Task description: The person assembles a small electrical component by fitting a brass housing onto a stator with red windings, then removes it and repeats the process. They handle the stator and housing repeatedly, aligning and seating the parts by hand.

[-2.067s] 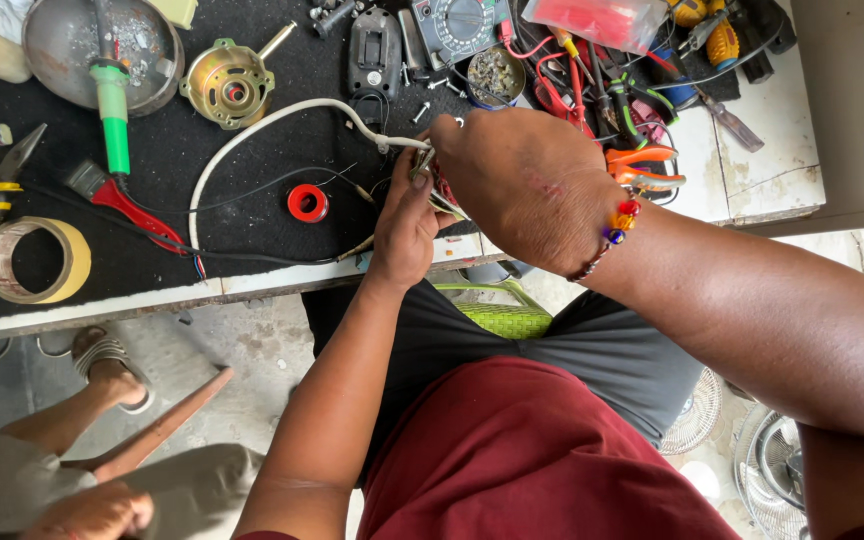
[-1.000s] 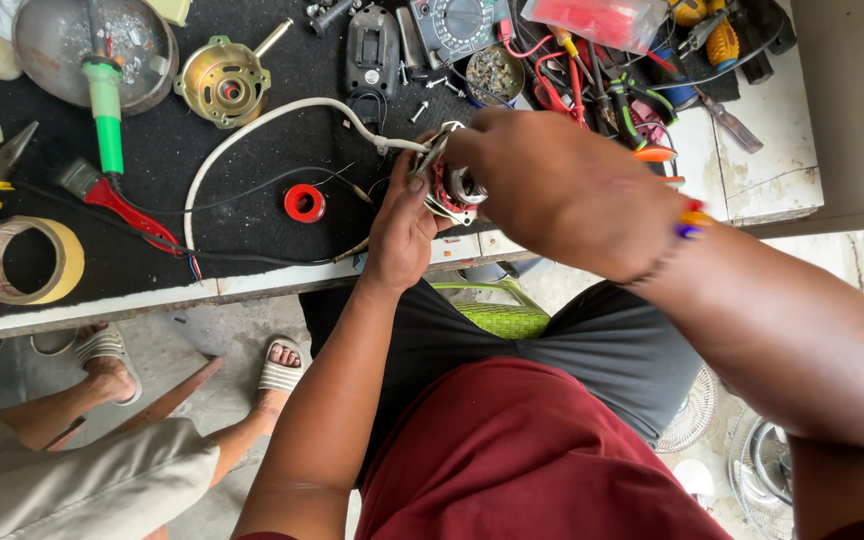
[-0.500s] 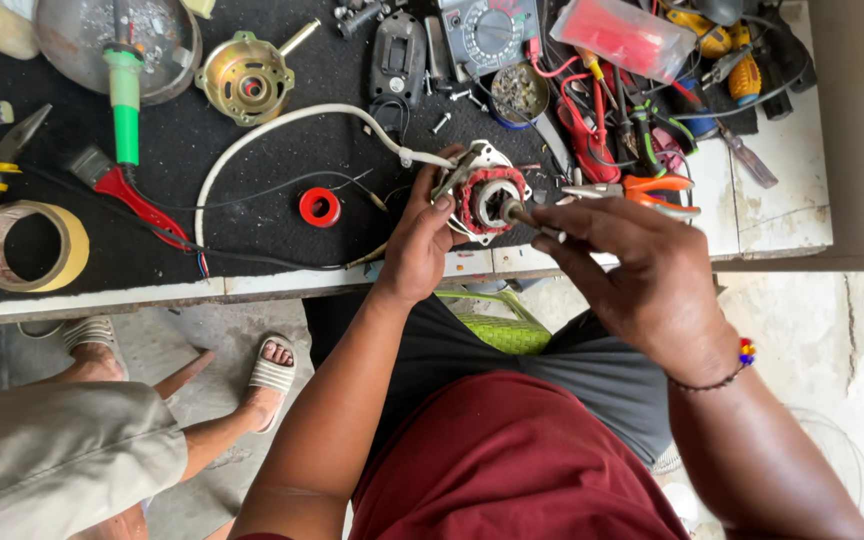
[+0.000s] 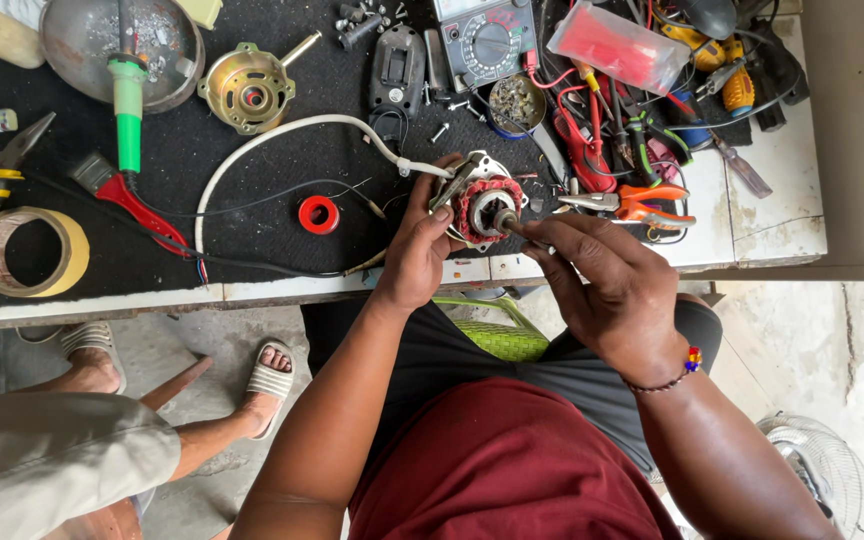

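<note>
Both hands meet over the tabletop (image 4: 592, 268) edge. Left hand (image 4: 417, 250) is clamped around a small motor (image 4: 480, 208) with red windings, held between the two hands. Right hand (image 4: 607, 290) pinches the motor's shaft with its fingertips (image 4: 530, 232). A white cable (image 4: 282, 135) loops away beyond the left hand, a red ring (image 4: 318, 214) just beside it.
</note>
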